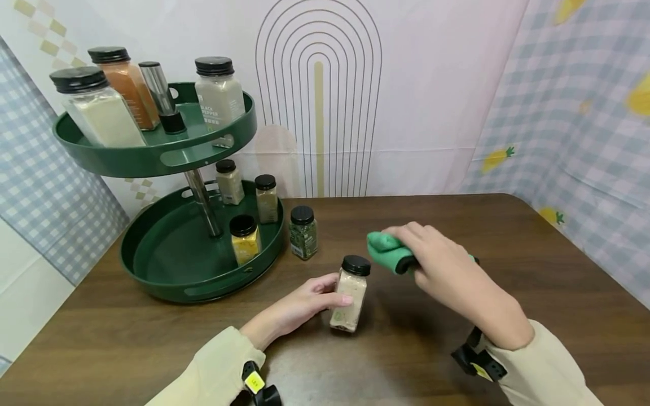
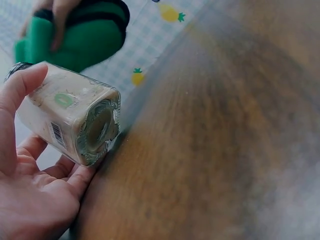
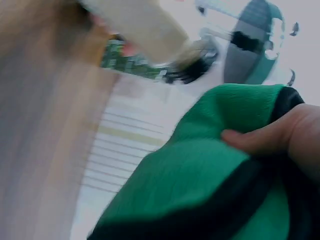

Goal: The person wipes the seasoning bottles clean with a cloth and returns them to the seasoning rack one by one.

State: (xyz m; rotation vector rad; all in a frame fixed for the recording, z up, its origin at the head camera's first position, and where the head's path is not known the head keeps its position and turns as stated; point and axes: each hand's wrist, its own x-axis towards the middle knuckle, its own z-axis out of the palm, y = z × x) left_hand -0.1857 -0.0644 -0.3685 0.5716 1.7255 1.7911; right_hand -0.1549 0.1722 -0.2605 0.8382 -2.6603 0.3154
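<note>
My left hand grips a square glass spice jar with a black lid and pale beige contents. The jar leans a little to the right, its base close over the table. In the left wrist view the thumb lies along one side of the jar, and its glass bottom and a barcode show. Up and to the right, my right hand holds a bunched green cloth with black edging. The right wrist view shows the thumb pressing on the folded cloth, beside the jar's lid; that view is blurred.
Left on the brown table stands a two-tier green rack. Its upper tier bears large jars and a metal cylinder. Small jars, one yellow, sit in the lower tier. A jar of green herbs stands beside it.
</note>
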